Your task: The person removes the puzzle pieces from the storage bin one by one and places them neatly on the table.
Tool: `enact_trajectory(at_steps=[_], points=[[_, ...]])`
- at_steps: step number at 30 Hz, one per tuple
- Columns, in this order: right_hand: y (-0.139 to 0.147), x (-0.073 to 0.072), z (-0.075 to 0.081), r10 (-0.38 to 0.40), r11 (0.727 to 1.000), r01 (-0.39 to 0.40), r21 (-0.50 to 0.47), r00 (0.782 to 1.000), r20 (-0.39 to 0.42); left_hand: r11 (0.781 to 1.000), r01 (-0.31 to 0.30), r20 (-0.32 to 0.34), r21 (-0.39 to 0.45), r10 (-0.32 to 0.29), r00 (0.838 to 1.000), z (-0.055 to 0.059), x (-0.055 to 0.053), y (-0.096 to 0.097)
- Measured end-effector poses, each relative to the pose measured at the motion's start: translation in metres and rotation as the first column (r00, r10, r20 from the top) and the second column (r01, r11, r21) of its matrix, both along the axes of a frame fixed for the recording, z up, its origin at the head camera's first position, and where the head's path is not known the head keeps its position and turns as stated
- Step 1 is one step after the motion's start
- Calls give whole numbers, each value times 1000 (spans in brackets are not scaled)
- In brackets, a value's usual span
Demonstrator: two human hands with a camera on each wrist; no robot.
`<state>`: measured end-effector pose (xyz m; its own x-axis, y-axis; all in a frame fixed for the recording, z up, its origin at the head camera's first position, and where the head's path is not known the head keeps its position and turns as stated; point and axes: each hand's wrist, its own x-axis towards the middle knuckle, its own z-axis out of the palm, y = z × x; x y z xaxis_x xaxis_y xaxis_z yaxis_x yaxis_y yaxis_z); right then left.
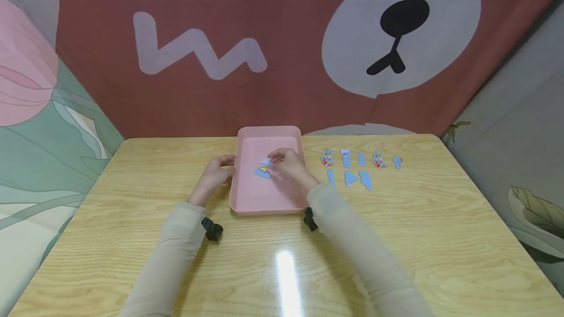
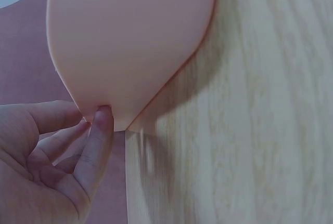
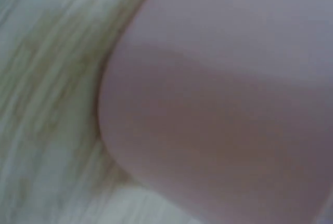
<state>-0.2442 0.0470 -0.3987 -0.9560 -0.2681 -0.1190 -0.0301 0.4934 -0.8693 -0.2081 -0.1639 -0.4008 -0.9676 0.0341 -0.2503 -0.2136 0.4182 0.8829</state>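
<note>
A pink tray (image 1: 246, 199) lies on the table with small, flat puzzle pieces (image 1: 263, 173) in its middle, blue with bits of yellow and red. My left hand (image 1: 214, 176) is at the tray's left side; in the left wrist view its fingers (image 2: 99, 135) pinch the tray wall at the rim. Over the tray, my right hand (image 1: 291, 165) pinches a small pale pink and blue puzzle piece (image 1: 266, 161) right at the upper edge of the others. Its fingertips partly cover that piece. The right wrist view is blurred and shows only the tray (image 3: 218, 120) and table.
Right of the tray, several loose puzzle pieces (image 1: 346, 158) lie in two rows on the wooden table (image 1: 418, 238), some blue, some with multicoloured dots. Behind the table hangs a brown printed cloth (image 1: 286, 97). A black wrist camera (image 1: 213, 229) sits by the left cuff.
</note>
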Motion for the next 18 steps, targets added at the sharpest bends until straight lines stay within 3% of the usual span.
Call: enact_trajectory(at_steps=[5,18], points=[[-5,2,-3,-8,1000,7,1,998,55,1000,-4,-6,8,4,1000,-1,-1,0],[-12,0,-15,0,999,-2,49,999,42,1000,0,-18,6,0,1000,0,-1,0]])
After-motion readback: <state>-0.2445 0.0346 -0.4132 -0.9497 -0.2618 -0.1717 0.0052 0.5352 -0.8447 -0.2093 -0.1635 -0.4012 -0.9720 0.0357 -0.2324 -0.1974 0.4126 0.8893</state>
